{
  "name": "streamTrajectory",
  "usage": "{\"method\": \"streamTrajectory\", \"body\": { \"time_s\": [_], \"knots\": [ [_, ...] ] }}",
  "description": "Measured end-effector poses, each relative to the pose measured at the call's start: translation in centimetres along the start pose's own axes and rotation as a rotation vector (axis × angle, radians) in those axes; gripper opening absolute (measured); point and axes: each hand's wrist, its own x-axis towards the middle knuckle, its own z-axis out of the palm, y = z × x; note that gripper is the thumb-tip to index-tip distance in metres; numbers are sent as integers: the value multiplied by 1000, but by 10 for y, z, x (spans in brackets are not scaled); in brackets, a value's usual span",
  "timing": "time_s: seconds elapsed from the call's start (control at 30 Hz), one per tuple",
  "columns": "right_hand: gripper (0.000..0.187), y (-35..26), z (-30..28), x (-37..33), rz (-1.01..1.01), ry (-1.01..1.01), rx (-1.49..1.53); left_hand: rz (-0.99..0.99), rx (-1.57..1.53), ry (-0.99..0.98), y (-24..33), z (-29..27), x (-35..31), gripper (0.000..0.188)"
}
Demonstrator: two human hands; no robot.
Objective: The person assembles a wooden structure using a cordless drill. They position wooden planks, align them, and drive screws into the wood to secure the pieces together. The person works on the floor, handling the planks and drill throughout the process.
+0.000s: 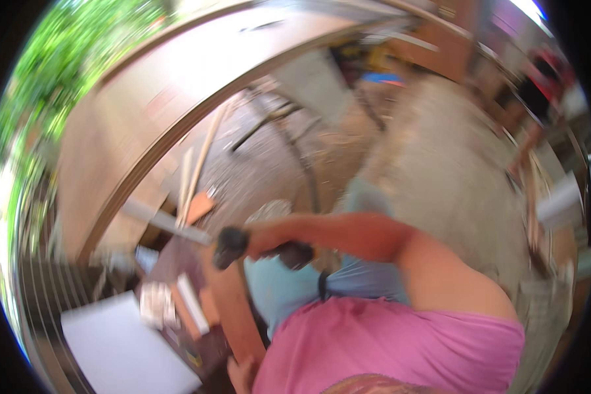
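My right arm reaches across my body, and my right hand (261,240) is closed on a dark tool (230,247). The tool is smeared by motion, so its exact kind does not show. Dark parts of it appear on both sides of the hand, close over the upper end of a reddish-brown wooden board (233,305). This board stands slanted at my left side, against my pink shirt. Low in the picture, my left hand (241,373) grips the board's lower part; only some of its fingers show.
A large wooden frame with a pale panel (197,85) rises ahead and left. A white sheet (128,341), a crumpled cloth (157,304) and a white strip (193,303) lie at my left. Thin wooden sticks (203,161) lean beyond. Another person (542,82) stands far right.
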Motion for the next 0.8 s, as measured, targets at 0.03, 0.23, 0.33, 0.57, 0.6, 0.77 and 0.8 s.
{"method": "streamTrajectory", "body": {
  "time_s": [0.03, 0.23, 0.33, 0.57, 0.6, 0.77, 0.8],
  "knots": [
    [8, 17, -4, 17, -37, 1, 52, 181, -249, -90, -128, -8, 37, 51],
    [12, 60, -67, 41, -211, 288, 428, 357, 478, -273, 122, 80, 102, 55],
    [12, 24, -58, -3, -182, 462, 379, 469, 643, -301, 171, 96, 114, 57],
    [11, 24, -67, -27, -245, 640, 406, 616, 905, -323, 237, 115, 117, 62],
    [8, 21, -68, -31, -236, 638, 392, 617, 925, -302, 241, 111, 116, 63],
    [7, 10, -78, -39, -229, 720, 161, 509, 1020, -98, 250, 45, 92, 68],
    [8, 16, -83, -52, -187, 791, 190, 506, 1039, -82, 258, 35, 85, 69]
  ]
}}
